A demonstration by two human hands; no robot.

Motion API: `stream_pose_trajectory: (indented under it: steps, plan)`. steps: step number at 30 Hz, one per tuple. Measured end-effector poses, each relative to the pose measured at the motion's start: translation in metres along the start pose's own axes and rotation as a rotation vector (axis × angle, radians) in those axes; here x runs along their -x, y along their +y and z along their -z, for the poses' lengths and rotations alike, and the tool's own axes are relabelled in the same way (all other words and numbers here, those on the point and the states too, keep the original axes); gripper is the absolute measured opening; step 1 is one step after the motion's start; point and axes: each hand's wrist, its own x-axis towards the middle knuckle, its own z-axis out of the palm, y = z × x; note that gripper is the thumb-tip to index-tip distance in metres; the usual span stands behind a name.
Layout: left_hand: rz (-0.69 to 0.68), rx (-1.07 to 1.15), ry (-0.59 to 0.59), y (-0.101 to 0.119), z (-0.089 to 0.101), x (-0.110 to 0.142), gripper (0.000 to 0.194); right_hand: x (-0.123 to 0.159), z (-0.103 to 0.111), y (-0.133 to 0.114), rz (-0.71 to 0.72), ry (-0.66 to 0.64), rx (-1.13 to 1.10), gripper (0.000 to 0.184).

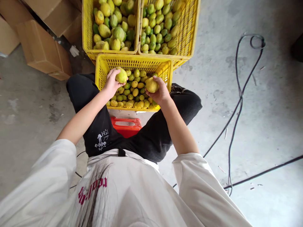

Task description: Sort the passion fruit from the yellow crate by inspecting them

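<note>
the left hand [113,82] grasps a yellow-green fruit [121,75]; the right hand [161,90] grips a duller fruit [152,85], perhaps a lemon. both are above the near yellow crate [98,70].

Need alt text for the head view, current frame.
Bare left hand and right hand each hold a yellow, lemon-like fruit over a slatted yellow plastic crate of small green and yellow fruit; two fuller yellow crates sit behind.

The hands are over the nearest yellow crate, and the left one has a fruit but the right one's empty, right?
Almost! The right hand isn't empty: the head view shows it holding a yellow fruit. The left hand does hold a yellow-green fruit, and both are over the nearest yellow crate.
</note>
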Motion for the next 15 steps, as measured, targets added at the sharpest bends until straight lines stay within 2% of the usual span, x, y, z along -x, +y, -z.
stream_pose_trajectory:
  steps: [3,6,11,15]
  plan:
    - [-0.111,-0.030,0.086,0.000,0.004,0.000,0.027,-0.001,-0.003,0.002,0.011,0.027,-0.031,0.057]
    - [-0.126,-0.056,0.116,0.000,0.006,0.001,0.023,0.001,-0.003,0.002,-0.030,0.014,-0.024,0.057]
    - [0.044,-0.187,-0.047,-0.007,0.002,0.003,0.032,0.005,-0.003,0.004,-0.028,0.019,0.008,0.051]
    - [0.064,-0.268,-0.066,-0.016,0.000,0.003,0.036,0.004,-0.005,0.008,-0.039,0.051,0.028,0.040]
